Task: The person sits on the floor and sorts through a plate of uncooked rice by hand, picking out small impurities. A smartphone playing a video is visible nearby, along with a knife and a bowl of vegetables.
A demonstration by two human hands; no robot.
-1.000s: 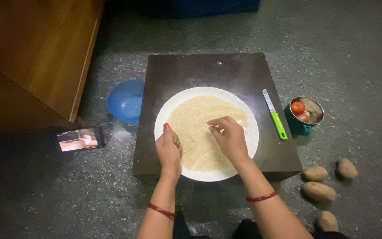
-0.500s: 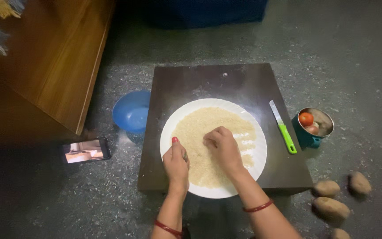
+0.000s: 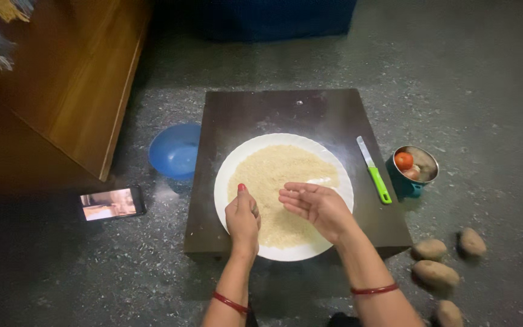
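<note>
A white plate (image 3: 284,137) spread with pale rice grains (image 3: 273,169) lies on a dark brown low board (image 3: 273,109) on the floor. My left hand (image 3: 243,217) grips the plate's near-left rim, with the red-nailed thumb on top. My right hand (image 3: 317,204) hovers just above the rice on the near-right side of the plate. Its palm faces up and its fingers stretch out towards the left. I cannot tell whether any grains lie in the palm. Both wrists wear a red bangle.
A green-handled knife (image 3: 378,181) lies on the board's right side. On the floor stand a steel cup (image 3: 420,156) with a tomato, a blue bowl (image 3: 174,151), a lit phone (image 3: 111,203) and several potatoes (image 3: 436,274). A wooden cabinet (image 3: 74,79) stands at left.
My right hand was palm down with its fingers in the rice; it has lifted and turned palm up. My left hand has stayed on the plate rim.
</note>
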